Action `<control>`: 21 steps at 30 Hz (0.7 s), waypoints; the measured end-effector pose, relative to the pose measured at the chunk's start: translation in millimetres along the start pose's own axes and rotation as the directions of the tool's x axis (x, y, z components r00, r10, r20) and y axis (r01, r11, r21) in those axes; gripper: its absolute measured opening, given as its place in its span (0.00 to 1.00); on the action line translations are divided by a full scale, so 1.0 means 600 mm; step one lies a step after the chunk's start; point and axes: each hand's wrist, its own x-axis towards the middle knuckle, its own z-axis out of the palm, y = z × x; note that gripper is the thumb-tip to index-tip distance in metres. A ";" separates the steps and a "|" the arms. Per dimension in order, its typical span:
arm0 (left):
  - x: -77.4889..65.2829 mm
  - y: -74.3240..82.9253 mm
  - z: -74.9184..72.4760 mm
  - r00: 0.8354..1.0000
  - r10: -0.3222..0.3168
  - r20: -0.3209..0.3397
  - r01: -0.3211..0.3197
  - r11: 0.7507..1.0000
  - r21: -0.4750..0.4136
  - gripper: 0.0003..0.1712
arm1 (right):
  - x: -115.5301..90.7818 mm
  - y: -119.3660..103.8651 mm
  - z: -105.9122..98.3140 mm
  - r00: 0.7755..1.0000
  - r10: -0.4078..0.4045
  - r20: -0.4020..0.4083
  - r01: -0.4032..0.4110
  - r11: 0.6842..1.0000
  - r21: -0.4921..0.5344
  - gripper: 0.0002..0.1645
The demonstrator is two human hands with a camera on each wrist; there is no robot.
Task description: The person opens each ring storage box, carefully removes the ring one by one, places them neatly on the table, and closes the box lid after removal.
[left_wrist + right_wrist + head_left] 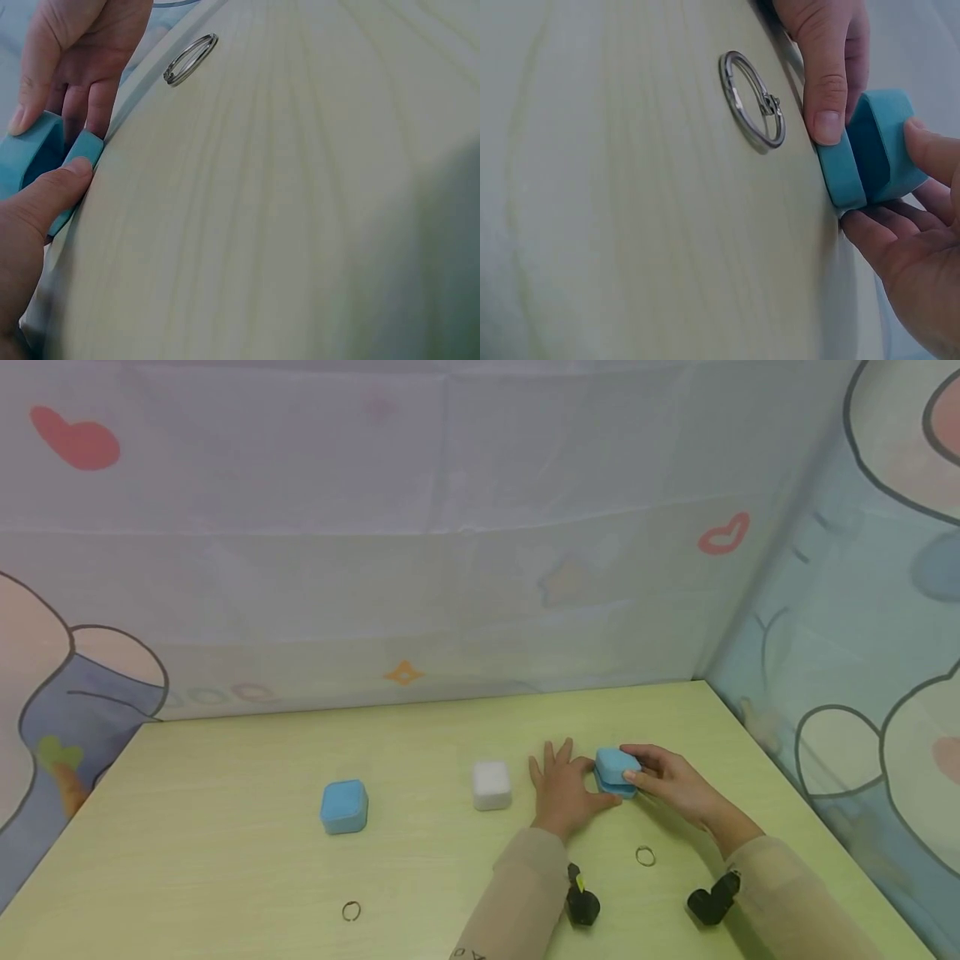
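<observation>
A small blue box stands at the right of the table, its lid (617,763) raised a little off its base (841,174) on one side. With thumb and fingertips, my right hand (681,787) pinches the lid. My left hand (562,793) holds the base between thumb and index finger, its other fingers spread over the table. In the right wrist view the dark gap between the halves shows, but not what is inside. Close in front of the box lies a metal ring (645,856), which has a small clasp in the right wrist view.
A white box (491,785) sits left of my left hand. Farther left is a second blue box (344,807), with another metal ring (351,911) in front of it. A printed cloth (450,568) hangs along the table's back and right edges.
</observation>
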 end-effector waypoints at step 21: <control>0.000 -0.003 -0.001 1.000 0.007 0.002 -0.007 0.999 -0.032 0.32 | -0.004 0.005 0.006 0.999 -0.046 -0.022 0.045 0.998 -0.046 0.33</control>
